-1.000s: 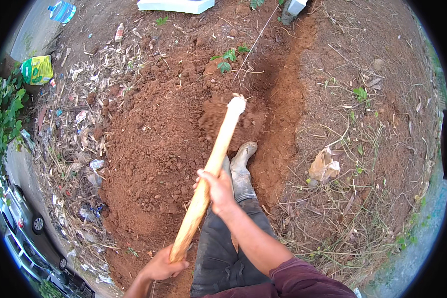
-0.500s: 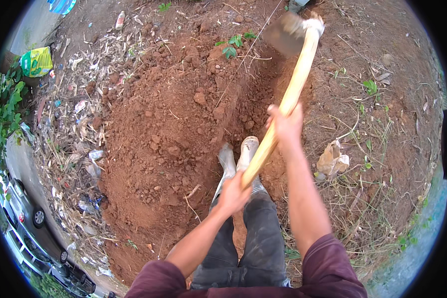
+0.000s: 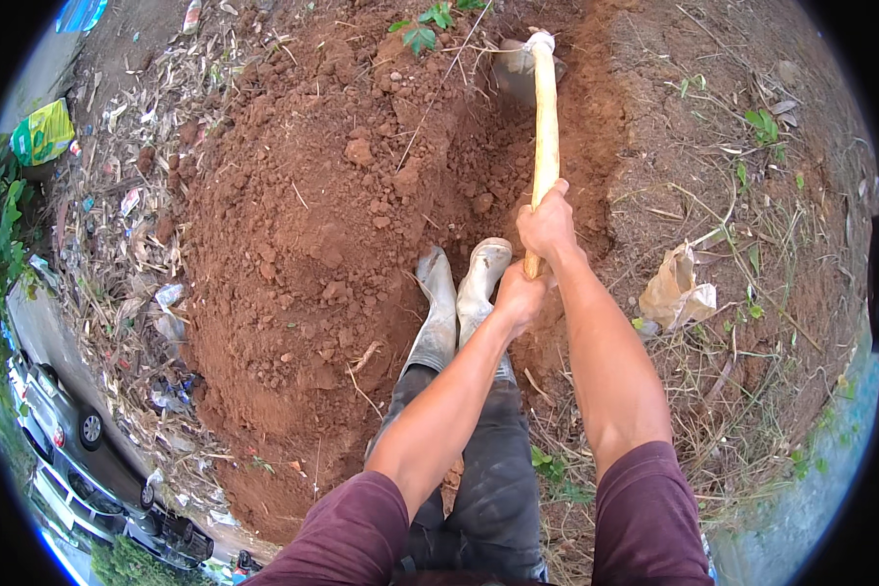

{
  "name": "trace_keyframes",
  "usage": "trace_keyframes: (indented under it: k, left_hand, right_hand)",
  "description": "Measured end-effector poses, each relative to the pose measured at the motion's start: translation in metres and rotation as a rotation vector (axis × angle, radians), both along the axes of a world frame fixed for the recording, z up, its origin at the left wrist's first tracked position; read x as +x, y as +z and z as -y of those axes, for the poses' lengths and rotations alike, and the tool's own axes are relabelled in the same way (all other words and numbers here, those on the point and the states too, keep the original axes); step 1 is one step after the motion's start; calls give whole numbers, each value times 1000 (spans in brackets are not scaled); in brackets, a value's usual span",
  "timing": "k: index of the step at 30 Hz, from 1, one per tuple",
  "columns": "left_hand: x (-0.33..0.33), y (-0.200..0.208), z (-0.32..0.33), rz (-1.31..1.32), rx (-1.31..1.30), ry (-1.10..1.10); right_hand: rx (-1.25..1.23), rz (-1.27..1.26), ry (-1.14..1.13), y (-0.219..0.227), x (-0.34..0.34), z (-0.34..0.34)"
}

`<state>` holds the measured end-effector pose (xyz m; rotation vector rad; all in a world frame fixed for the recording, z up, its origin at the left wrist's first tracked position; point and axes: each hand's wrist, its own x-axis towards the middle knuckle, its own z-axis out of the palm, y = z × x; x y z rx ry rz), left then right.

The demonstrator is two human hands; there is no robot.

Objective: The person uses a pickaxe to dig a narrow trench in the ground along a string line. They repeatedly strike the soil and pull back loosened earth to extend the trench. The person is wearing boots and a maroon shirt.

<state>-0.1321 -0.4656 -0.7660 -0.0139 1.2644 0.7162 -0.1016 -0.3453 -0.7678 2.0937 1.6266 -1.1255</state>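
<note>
Both my hands are wrapped round the pale wooden handle of a hoe (image 3: 546, 127). My left hand (image 3: 523, 296) grips the near end of the handle, just above my boots. Close in front of it, my right hand (image 3: 548, 227) is closed on the handle higher up. The hoe's wide metal blade (image 3: 516, 73) is down in a trench (image 3: 588, 107) of reddish soil, its lower edge partly hidden against the dirt. Pale rubber boots (image 3: 478, 278) are on my feet, which stand side by side at the near end of the trench.
A mound of loose red soil (image 3: 293, 264) lies left of the trench, with a thin string (image 3: 430, 112) across it. Dry leaves and litter (image 3: 132, 244) border it. A crumpled brown bag (image 3: 676, 290) lies among dry grass at right. Parked cars (image 3: 78, 420) stand far left.
The hoe head has come down and left into the trench, and its handle now points nearly straight ahead. My hands have drawn closer together; the left moved forward and right.
</note>
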Motion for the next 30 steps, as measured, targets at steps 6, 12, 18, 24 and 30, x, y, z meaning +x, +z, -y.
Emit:
trace_keyframes:
  k: [6, 12, 18, 24, 30]
  left_hand:
    - [23, 58, 32, 147, -171, 111]
    - [16, 81, 25, 137, -173, 181]
    - [34, 83, 2, 90, -199, 142]
    - [34, 53, -11, -103, -148, -102]
    - [14, 65, -63, 55, -156, -127]
  right_hand:
    - [-170, 50, 77, 31, 24, 32]
    - [-187, -5, 45, 62, 15, 15]
    - [-205, -31, 27, 54, 32, -5]
    - [-184, -98, -84, 36, 36, -23]
    - [-167, -145, -214, -17, 44, -78]
